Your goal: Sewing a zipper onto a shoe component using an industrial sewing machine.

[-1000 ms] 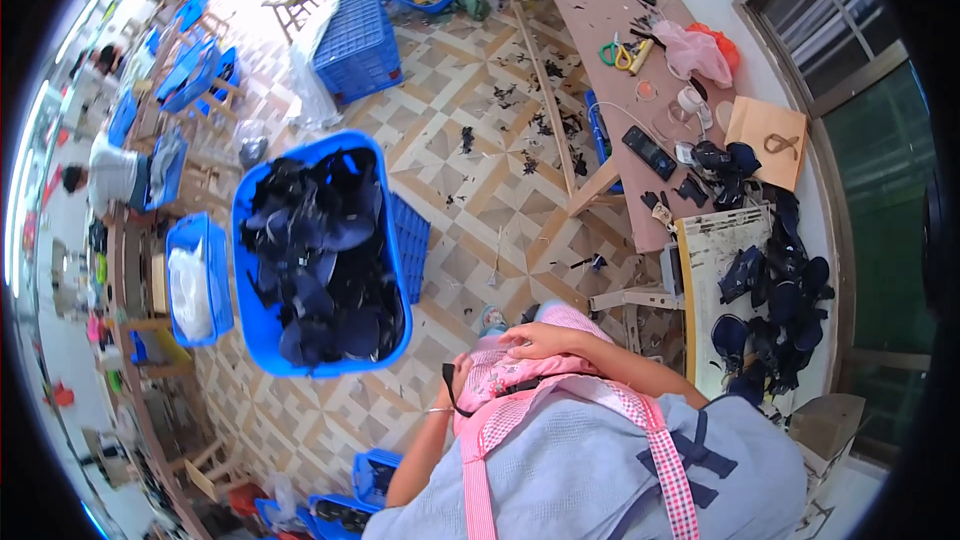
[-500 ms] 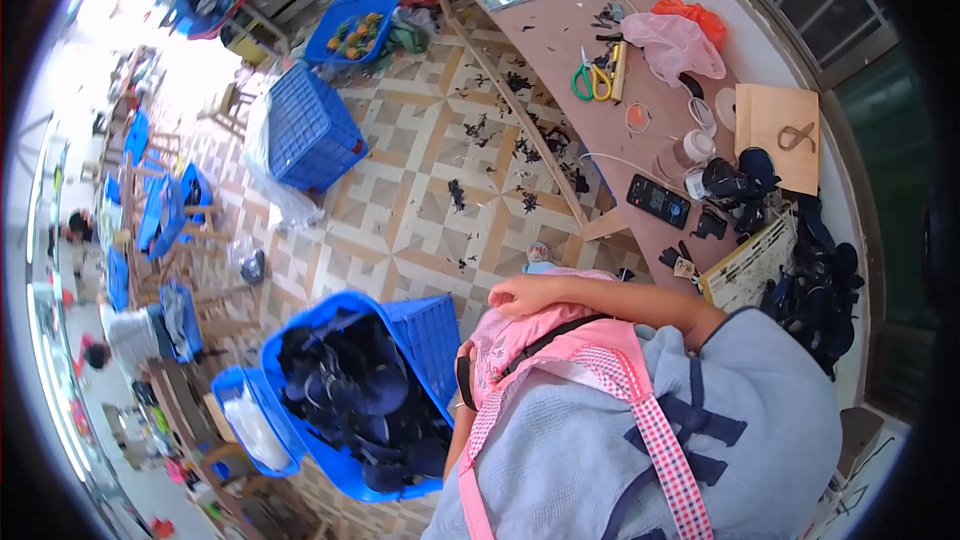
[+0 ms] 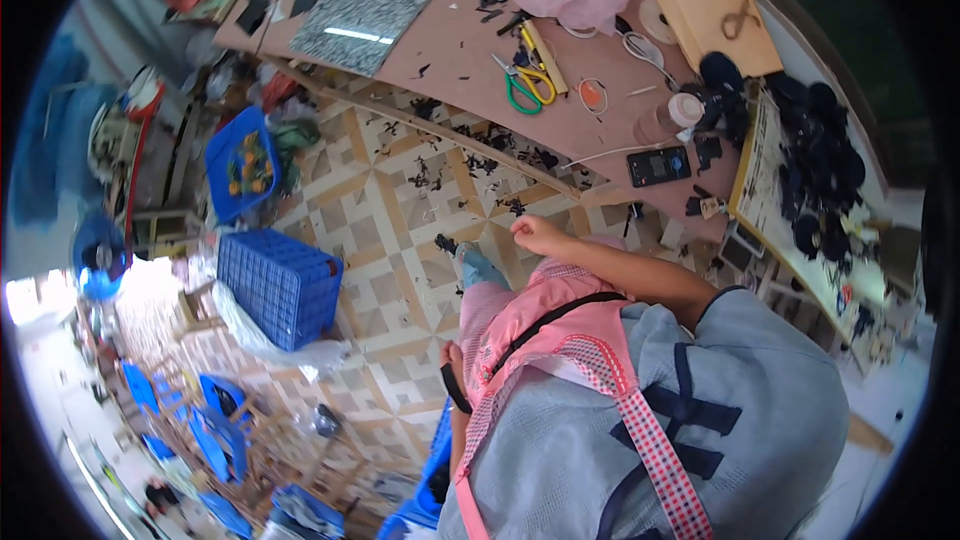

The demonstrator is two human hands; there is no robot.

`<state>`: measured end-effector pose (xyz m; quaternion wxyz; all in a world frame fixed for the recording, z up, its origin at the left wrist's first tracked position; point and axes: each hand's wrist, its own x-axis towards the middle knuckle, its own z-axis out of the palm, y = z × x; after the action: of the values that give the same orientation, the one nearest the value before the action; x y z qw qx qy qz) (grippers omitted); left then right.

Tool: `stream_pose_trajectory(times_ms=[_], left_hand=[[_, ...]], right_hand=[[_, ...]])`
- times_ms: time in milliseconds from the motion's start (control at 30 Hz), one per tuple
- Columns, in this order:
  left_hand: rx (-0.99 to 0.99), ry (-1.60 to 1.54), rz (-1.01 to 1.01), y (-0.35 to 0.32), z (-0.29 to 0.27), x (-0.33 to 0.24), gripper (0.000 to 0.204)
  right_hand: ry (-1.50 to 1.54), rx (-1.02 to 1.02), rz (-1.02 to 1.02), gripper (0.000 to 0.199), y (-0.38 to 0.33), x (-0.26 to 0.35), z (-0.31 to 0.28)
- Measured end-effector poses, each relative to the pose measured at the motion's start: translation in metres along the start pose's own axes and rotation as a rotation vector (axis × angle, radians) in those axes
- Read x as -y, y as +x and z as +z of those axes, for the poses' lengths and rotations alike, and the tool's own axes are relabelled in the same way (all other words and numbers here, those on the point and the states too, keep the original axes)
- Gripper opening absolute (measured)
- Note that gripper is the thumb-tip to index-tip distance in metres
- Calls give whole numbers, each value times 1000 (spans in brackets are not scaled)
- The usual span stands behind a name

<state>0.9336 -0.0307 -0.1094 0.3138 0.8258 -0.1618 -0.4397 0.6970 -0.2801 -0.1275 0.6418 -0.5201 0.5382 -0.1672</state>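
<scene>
Just ahead of my right hand (image 3: 540,236) sits the edge of the long wooden surface (image 3: 450,70), with black scraps (image 3: 480,140) littered along that edge and on the tiled floor (image 3: 390,230) under it. That hand's grip is loosely curled and carries nothing, probably because it's only hovering near the edge. My left hand (image 3: 452,355) is tucked low against the pink apron (image 3: 530,340); can't tell if its grip holds anything. Green and yellow scissors (image 3: 528,90) lie farther in, well apart from either hand, next to the black phone (image 3: 658,166).
</scene>
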Motion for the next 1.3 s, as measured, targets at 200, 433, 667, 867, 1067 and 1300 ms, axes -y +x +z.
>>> stream_pose_trajectory(times_ms=[200, 433, 667, 867, 1067, 1300], left_hand=[[130, -22, 171, 134, -95, -36, 23], [366, 213, 409, 233, -68, -122, 23], [520, 377, 473, 215, 10, -226, 27], [319, 282, 155, 216, -17, -203, 28], [19, 226, -307, 146, -34, -218, 26], [154, 507, 119, 135, -22, -196, 29]], right_hand=[[244, -417, 5, 19, -8, 6, 15], [295, -464, 53, 21, 0, 31, 31], [52, -576, -221, 22, 136, 110, -48], [-590, -741, -568, 40, 359, 193, -182], [-970, -715, -659, 43, 512, 285, -261], [-1099, -474, -532, 49, 545, 286, -291]])
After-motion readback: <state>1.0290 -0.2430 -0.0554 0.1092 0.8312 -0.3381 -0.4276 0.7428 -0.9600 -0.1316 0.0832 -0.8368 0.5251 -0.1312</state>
